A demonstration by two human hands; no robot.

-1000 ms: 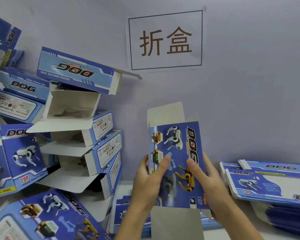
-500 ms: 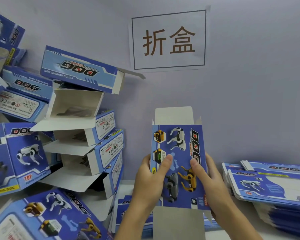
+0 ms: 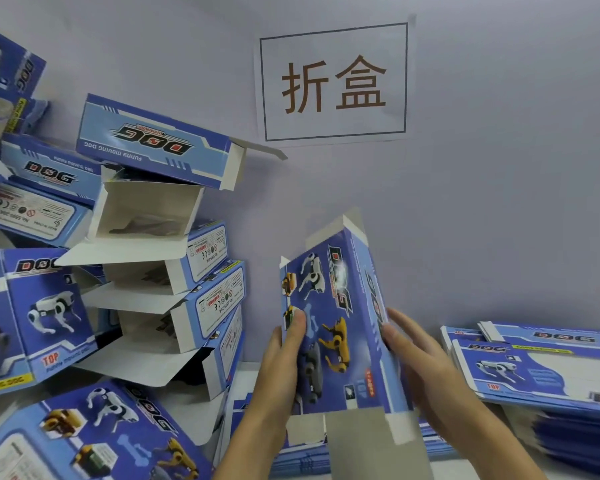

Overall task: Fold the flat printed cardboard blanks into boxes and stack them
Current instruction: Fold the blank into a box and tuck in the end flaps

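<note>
1. Cardboard blank [image 3: 333,327] stands upright between both hands, above the worktop's front edge [image 3: 499,469].
2. Left hand [image 3: 283,362] pinches its left edge; right hand [image 3: 416,355] presses flat, fingers straight.
3. Squeeze the opposite creases evenly, I think, so the sleeve opens square.

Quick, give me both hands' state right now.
Left hand: grips the left edge of the box blank, thumb on its printed front.
Right hand: fingers straight, pressing the blank's right side.
</note>
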